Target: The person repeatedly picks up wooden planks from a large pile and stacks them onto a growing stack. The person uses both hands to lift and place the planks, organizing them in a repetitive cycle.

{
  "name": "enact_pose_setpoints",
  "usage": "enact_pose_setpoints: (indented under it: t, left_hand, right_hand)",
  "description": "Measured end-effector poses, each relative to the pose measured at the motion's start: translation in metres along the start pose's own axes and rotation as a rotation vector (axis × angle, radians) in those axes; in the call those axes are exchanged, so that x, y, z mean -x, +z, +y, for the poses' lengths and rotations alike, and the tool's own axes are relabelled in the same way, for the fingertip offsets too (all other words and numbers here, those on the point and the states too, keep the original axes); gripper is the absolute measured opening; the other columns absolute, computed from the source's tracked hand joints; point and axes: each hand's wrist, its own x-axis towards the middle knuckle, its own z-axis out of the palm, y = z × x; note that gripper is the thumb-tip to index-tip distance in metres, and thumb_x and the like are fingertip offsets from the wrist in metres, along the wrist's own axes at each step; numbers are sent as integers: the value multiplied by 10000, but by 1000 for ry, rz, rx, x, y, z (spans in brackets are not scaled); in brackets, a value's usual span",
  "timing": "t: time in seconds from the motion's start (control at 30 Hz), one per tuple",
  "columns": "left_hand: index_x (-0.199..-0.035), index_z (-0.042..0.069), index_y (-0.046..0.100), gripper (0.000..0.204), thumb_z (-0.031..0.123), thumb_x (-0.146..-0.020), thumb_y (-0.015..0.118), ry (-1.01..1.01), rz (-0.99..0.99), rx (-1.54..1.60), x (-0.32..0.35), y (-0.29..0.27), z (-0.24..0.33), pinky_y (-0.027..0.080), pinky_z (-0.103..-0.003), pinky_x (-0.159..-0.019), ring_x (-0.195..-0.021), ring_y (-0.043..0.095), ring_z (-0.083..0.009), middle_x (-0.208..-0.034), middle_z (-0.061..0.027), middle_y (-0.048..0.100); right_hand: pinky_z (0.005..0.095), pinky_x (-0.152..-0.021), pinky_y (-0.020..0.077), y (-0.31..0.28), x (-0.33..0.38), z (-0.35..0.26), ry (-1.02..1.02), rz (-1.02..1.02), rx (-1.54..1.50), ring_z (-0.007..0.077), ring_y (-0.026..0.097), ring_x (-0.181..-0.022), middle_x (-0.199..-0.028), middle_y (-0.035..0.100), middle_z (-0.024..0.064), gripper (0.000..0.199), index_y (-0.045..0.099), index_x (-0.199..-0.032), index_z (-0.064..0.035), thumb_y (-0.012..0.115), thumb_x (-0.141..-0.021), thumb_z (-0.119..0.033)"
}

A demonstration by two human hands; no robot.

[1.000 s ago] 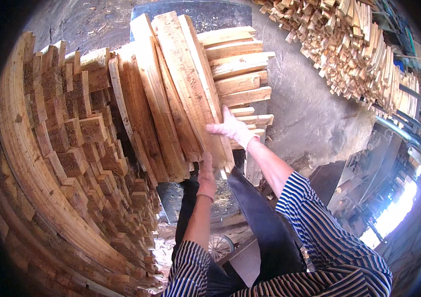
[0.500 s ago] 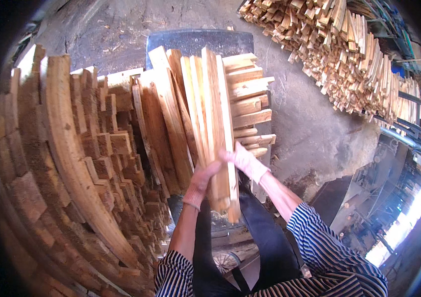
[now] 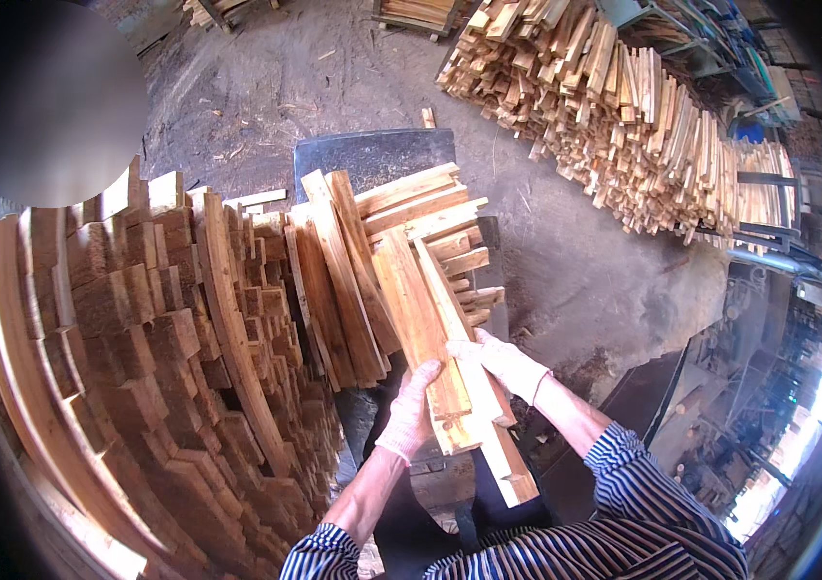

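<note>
A small bundle of pale wooden boards (image 3: 411, 304) lies slantwise in front of me, its far end leaning left and its near ends staggered toward my lap. My left hand (image 3: 411, 411), in a light knitted glove, grips the bundle's left edge. On the right edge my gloved right hand (image 3: 503, 365) is closed round the narrower boards. Just beyond, lengthwise boards (image 3: 329, 300) rest beside crosswise wooden slats (image 3: 420, 198). Under these a dark, flat platform (image 3: 372, 150) shows at its far end. My fingertips beneath the bundle are hidden.
A tall stack of boards (image 3: 169, 358) rises close on my left. Across the dusty floor (image 3: 565, 280), a large heap of cut slats (image 3: 604, 126) lies at the far right, near metal bars (image 3: 778, 261). More stacked wood (image 3: 420, 14) stands at the back.
The bundle has tilted, its far end swinging left and its near ends shifting right and toward me. Both hands have moved nearer my body, and the view has shifted.
</note>
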Motion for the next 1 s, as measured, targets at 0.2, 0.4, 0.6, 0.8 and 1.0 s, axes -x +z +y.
enact_pose_setpoints:
  t: [0.2, 0.4, 0.6, 0.8, 1.0]
  left_hand:
    - [-1267, 78, 621, 483, 340, -888, 767, -91, -8, 104, 2, 27, 34, 582, -466, -948, -1066, 708, -271, -1174, -97, 722]
    - [-1357, 52, 578, 661, 270, -796, 849, -201, -113, 76, -78, 30, 41, 519, -554, -1043, -1158, 655, -365, -1266, -170, 677]
    - [-1329, 9, 576, 615, 255, -831, 839, -104, -56, -69, 5, 33, 19, 543, -474, -1022, -1127, 673, -297, -1217, -151, 692]
    - [-1491, -27, 301, 1014, 306, -761, 921, 461, -125, -439, 125, 49, -2, 535, -421, -1007, -1153, 630, -257, -1283, -163, 611]
    - [-1495, 14, 287, 1130, 336, -670, 989, 795, -207, -591, 242, 85, 45, 483, -410, -1071, -1244, 555, -241, -1386, -145, 541]
  right_hand:
    - [362, -944, 538, 3, 15, -50, 38, 19, -85, 251, 685, -1048, -1206, 697, 193, 883, 589, -1360, 60, 772, -827, -620]
    - [418, -914, 574, -30, -80, -28, 63, -72, -382, 279, 715, -970, -1132, 733, 176, 709, 638, -1325, -26, 781, -858, -540]
    - [360, -1106, 436, -22, -3, 12, -183, 1, -271, 267, 531, -1310, -1431, 554, 177, 1035, 365, -1561, -29, 821, -805, -569]
    - [352, -997, 450, -1, 105, -22, -506, -204, -282, 177, 470, -1223, -1384, 509, 47, 809, 390, -1550, -124, 749, -897, -440]
    - [260, -880, 532, 17, 115, -78, -760, -537, -84, 214, 629, -1143, -1360, 613, 172, 639, 356, -1523, 51, 619, -998, -200]
